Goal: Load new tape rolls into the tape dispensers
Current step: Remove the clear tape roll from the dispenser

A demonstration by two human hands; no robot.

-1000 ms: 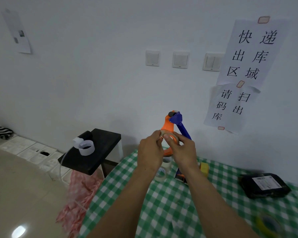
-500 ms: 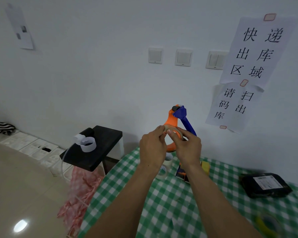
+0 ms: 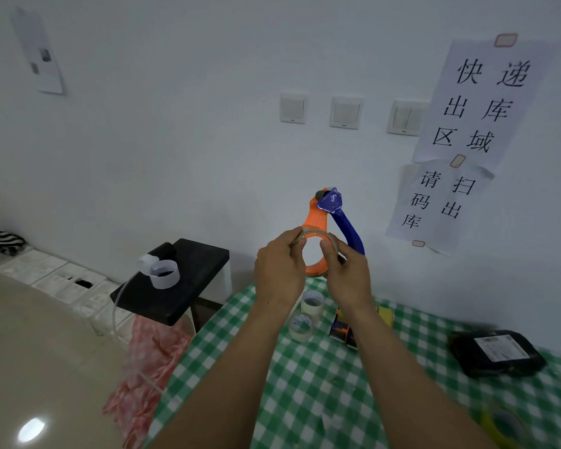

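left hand [image 3: 277,267] and right hand [image 3: 347,273] pinch opposite sides of the tape roll [image 3: 318,234], dispenser [image 3: 319,215] pointing up past both

Dim, even indoor light; bright glare spot on glossy floor [image 3: 31,430]; soft shadows on wall [image 3: 175,157]; wide-angle bending, blurred edges.

Table [image 3: 305,384], green-white checked cloth. Far side: cream tape roll [image 3: 312,303], clear tape roll [image 3: 301,327] just beside it, small box [image 3: 340,330] to their right. Black parcel [image 3: 496,353] further right; yellow tape roll [image 3: 503,426] at near-right corner.
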